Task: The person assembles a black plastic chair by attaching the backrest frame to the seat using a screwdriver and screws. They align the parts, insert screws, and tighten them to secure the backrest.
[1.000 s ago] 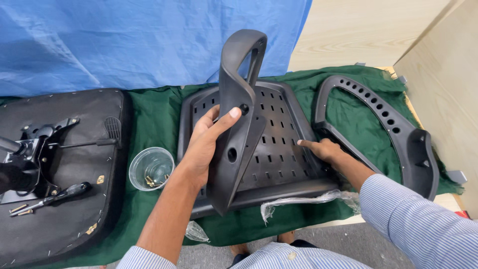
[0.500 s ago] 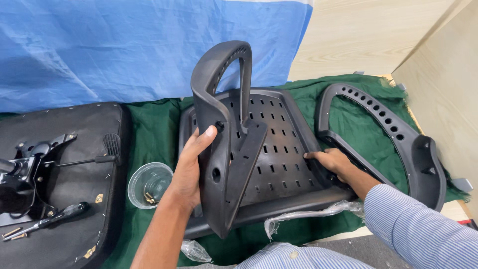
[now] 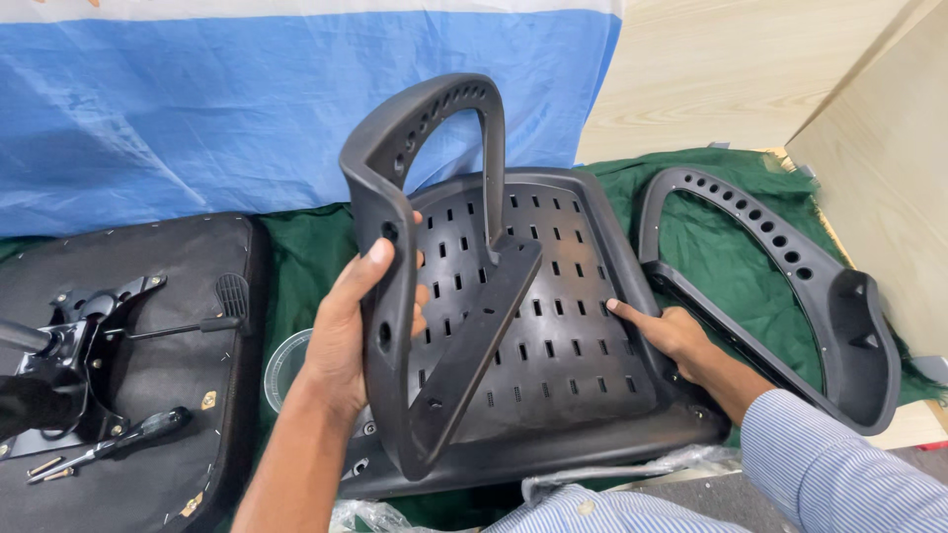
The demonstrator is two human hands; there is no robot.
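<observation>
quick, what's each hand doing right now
Left hand: closed around the armrest, holding it upright.
Right hand: open, flat on the backrest, holding nothing.

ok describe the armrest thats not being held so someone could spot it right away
Start at the green cloth covering the work surface and go to its right end, beside the light wooden panel. The spare armrest lies flat there, right of the slotted backrest shell. Unlike the armrest held upright by the left hand, nothing touches it.

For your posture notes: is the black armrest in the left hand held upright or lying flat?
Upright: the left hand grips the armrest standing on end above the slotted backrest panel.
</observation>
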